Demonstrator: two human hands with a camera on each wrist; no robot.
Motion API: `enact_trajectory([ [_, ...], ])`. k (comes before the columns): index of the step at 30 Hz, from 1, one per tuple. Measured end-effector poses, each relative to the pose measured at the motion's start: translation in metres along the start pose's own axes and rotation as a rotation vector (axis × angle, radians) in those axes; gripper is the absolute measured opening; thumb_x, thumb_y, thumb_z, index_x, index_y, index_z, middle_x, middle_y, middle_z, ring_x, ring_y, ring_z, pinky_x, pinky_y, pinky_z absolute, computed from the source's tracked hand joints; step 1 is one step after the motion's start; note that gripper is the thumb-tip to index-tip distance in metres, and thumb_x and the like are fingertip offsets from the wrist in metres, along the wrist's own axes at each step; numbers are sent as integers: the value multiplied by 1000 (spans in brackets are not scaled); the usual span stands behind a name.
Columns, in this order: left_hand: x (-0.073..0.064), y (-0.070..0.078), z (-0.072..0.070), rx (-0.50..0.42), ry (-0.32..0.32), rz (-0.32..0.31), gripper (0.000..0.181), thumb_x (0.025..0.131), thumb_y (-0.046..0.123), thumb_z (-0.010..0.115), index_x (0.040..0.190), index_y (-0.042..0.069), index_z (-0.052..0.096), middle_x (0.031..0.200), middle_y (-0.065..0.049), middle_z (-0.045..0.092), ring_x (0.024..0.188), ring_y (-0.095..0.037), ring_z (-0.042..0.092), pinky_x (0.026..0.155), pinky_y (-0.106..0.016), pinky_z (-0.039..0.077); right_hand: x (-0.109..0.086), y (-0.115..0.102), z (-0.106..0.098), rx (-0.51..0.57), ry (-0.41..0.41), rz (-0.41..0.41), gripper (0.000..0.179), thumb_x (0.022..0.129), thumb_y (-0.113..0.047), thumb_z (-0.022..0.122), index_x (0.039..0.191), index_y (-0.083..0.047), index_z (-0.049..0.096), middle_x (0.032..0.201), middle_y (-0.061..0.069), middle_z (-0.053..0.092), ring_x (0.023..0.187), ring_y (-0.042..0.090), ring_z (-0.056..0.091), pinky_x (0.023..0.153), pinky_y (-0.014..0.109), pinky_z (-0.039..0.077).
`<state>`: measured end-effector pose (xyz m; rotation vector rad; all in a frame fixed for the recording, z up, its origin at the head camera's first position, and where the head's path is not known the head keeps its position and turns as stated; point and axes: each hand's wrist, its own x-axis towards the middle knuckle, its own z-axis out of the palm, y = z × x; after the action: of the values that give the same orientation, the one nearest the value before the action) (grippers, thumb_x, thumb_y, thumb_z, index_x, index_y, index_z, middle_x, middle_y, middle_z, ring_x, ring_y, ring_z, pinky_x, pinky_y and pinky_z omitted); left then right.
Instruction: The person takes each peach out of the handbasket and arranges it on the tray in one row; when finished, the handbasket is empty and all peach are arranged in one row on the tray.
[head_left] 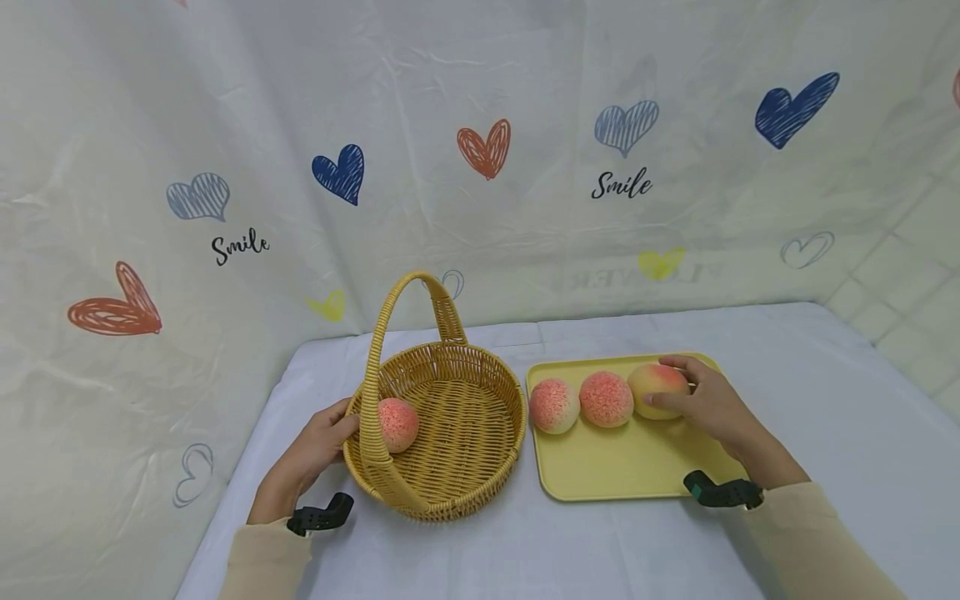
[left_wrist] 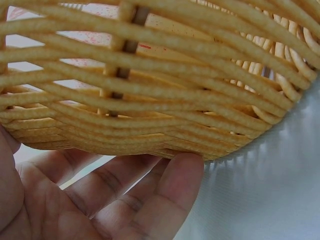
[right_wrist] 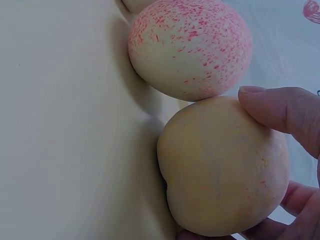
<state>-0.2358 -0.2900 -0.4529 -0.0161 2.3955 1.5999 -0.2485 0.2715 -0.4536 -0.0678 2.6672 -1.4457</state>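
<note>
A round wicker basket (head_left: 465, 450) with a tall hooped handle stands at the centre left, one pink-speckled peach (head_left: 397, 425) inside by its left wall. My left hand (head_left: 318, 446) holds the basket at its left side; in the left wrist view its fingers (left_wrist: 182, 182) reach under the woven wall (left_wrist: 150, 100). On a yellow tray (head_left: 615, 467) three peaches sit in a row along the far side. My right hand (head_left: 708, 404) grips the rightmost, a yellow peach (head_left: 654, 392) with a red blush, thumb on one side and fingers round the other. This peach touches its speckled neighbour (right_wrist: 192, 50).
Both basket and tray rest on a table with a white cloth (head_left: 570, 550), the tray just right of the basket. The leftmost tray peach (head_left: 555, 406) lies near the basket's rim. A white curtain (head_left: 420, 75) with printed hearts hangs behind.
</note>
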Motion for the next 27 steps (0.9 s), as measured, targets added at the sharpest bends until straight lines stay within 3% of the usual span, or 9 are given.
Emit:
enact_trajectory([
  [15,0,-1,0,-10,3,-3,50,110,25,49,156,5,44,120,-14,68,94,-19,68,79,-35,59,-2,-4,-2,-25,-8,2,88,94,-39,77,157,4,34,145,29,49,123,40,53,85,31,49],
  [19,-1,0,0,-9,4,-6,51,110,25,49,156,5,44,122,-14,68,94,-19,68,79,-35,59,-1,-8,-4,-35,-21,1,90,97,-43,73,160,2,29,150,35,43,132,49,47,95,50,49],
  [23,-1,1,0,-6,4,-9,52,110,27,49,157,6,43,128,-16,66,96,-19,69,81,-36,59,1,-18,-8,-61,-6,1,92,99,-51,67,163,-1,24,159,37,31,146,59,27,106,73,35],
  [27,-1,2,0,-8,4,-17,52,110,28,48,158,7,42,131,-16,65,98,-19,68,82,-37,59,5,-37,-10,-94,23,-19,93,99,-55,65,165,-5,23,163,33,28,149,58,20,107,77,30],
])
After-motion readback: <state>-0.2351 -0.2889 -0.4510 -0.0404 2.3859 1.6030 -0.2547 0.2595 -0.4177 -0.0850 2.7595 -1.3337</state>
